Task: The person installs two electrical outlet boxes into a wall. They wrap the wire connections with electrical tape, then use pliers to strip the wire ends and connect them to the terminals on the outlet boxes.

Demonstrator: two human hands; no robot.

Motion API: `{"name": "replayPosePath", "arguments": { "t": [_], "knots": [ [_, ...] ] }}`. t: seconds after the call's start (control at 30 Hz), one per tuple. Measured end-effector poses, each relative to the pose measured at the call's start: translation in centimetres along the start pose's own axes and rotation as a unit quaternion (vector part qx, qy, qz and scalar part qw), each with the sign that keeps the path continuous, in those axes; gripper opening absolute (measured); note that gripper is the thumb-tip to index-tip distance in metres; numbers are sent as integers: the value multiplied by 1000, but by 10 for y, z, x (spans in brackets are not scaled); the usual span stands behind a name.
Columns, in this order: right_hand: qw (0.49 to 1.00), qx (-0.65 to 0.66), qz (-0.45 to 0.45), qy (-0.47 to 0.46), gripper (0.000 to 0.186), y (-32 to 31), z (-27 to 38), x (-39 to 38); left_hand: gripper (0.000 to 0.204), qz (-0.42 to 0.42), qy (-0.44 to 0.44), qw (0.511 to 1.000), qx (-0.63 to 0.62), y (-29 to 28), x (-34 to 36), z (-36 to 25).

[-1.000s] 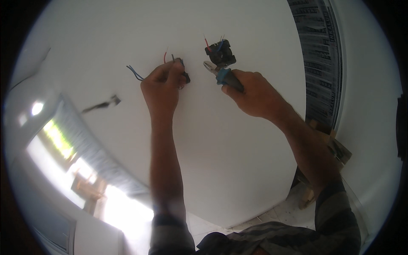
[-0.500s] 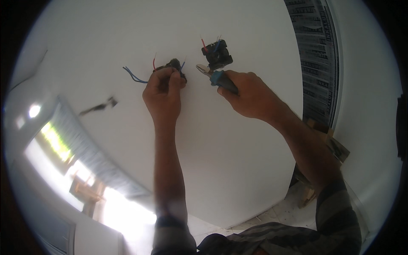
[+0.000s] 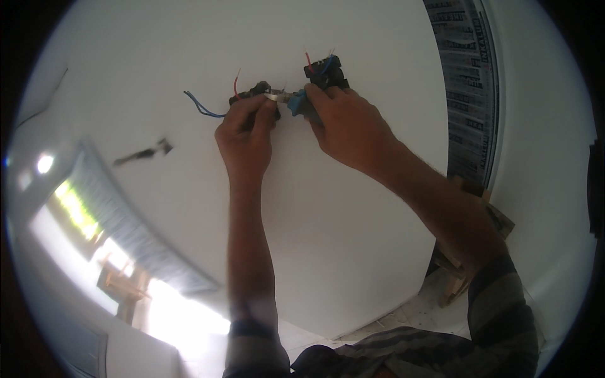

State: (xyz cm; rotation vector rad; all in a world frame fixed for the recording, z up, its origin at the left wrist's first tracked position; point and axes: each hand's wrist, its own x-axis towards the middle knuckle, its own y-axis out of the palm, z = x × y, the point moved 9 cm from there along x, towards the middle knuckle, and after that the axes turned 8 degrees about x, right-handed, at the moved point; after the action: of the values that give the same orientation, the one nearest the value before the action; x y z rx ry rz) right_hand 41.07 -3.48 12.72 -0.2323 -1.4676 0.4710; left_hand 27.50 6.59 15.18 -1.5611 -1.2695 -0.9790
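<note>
A black electrical box (image 3: 258,89) with a red wire (image 3: 236,84) and a pair of blue wires (image 3: 203,108) sits on the white surface. My left hand (image 3: 247,126) is closed in a pinch at its front, seemingly on a short blue wire mostly hidden by the fingers. My right hand (image 3: 346,120) grips blue-handled cutting pliers (image 3: 296,104), whose jaws reach to my left fingertips and the wire there. Whether the jaws are closed on the wire is too small to tell. Just behind my right fingers is a second black box (image 3: 328,72), with red and blue wires sticking out.
The broad white surface (image 3: 340,239) ends in a curved edge on the right, beside a strip of printed dark film (image 3: 466,82). Wooden pieces (image 3: 457,283) stand low at the right. A dark, blurred object (image 3: 145,153) shows on the left, above a bright opening (image 3: 183,315).
My right hand has moved left with the pliers, bringing their jaws from open space to my left fingertips. The left hand stays nearly in place.
</note>
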Motion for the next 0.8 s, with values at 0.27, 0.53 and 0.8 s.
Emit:
{"name": "replayPosePath", "arguments": {
  "t": [0.27, 0.53, 0.8],
  "knots": [
    [997, -78, 0, -9, 40, -2, 4, 5, 8, -22, 33, 999, 33, 2, 2, 2],
    [996, -84, -9, -17, 34, -2, 3, 6, 8, -56, 30, 998, 13, 1, 0, 6],
    [996, -71, -20, -59, 26, -3, 4, 12, 10, -52, 13, 999, 0, -1, 0, 3]
  ]
}}
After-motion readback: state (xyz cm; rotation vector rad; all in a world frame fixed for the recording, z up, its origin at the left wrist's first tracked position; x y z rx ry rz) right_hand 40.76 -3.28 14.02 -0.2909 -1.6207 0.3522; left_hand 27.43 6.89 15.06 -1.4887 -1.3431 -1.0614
